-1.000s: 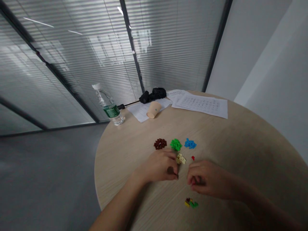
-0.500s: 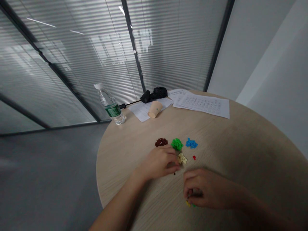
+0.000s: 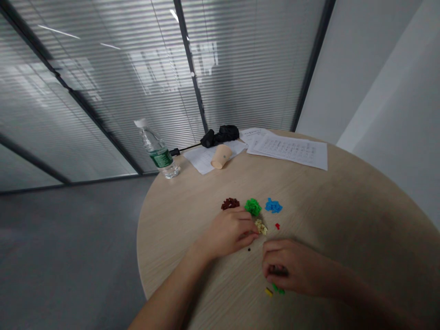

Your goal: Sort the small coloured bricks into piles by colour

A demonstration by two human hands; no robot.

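Grip on the right hand looks narrow, fingers curled over something small and dark, can't tell exactly what. Left hand is loosely closed, nothing showing in it, fingertips just beside the cream bricks. The green pile, blue pile and dark red pile sit just ahead on the round wooden desk, with green bits by the right hand.
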